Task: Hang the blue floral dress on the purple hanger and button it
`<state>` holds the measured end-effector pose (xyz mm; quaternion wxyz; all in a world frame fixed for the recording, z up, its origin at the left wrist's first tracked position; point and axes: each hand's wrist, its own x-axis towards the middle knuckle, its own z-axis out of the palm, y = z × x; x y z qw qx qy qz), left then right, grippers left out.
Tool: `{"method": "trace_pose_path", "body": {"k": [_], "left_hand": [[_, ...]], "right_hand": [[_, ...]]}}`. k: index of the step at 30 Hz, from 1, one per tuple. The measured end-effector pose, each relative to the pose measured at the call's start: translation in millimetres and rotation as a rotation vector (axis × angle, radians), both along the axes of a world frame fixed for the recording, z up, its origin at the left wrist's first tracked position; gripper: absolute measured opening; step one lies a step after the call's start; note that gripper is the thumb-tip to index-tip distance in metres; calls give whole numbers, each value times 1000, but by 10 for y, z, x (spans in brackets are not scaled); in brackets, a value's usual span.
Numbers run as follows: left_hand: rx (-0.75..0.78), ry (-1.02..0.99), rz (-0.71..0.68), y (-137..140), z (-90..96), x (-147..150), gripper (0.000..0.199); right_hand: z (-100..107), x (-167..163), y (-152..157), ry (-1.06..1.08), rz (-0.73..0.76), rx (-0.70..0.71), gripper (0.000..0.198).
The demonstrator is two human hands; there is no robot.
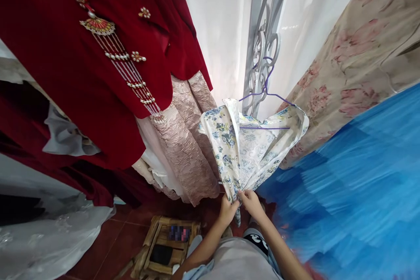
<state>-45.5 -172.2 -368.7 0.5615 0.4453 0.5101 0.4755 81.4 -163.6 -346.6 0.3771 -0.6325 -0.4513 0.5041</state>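
Observation:
A white garment with blue and yellow flowers [226, 140] hangs from a purple wire hanger [265, 92], which is hooked on a grey scrolled metal stand [262, 48]. Its front hangs apart, with the patterned inside showing between the two sides. My left hand [229, 210] is closed on the lower front of the cloth. Close beside it, my right hand [251, 203] pinches the same gathered part. The fabric is drawn together at my fingers, and a short end dangles below them. Whether there is a button or a tie under my fingertips is hidden.
To the left hang a red jacket with beaded ornaments [131, 65] and a pale pink brocade skirt [190, 140]. A blue layered dress [354, 183] and a floral curtain [354, 61] are at the right. A wooden stool [177, 253] stands on the red tiled floor [110, 240].

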Motion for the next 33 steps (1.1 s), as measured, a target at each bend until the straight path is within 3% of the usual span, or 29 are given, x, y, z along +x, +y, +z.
{"method": "trace_pose_path", "body": {"k": [6,10,13,19,23,26,30,33], "left_hand": [[21,141,-58,114,-202,-12,40],[61,123,-74,205,-248,53,43],[13,106,-19,280,-242,81,48],[-16,116,5,432,-188,56,40],[-32,82,11,378,-156,103,48],[-12,44,-45,301,-132,99,48],[9,56,-130,270,-107,29,44],[-19,96,-112,243,-162,21,46]], "right_hand": [[72,79,-109,171,5,-104,57],[368,179,39,323,-92,-69,52],[907,286,433,334,-136,97,50],[2377,390,1301,359,-122,475,44],[3014,360,1501,381,-88,588,40],[3205,362,1520,390,-102,615,39],[3267,389,1545,396,-110,619,35],[3332,418,1598,394,-129,643,32]]}}
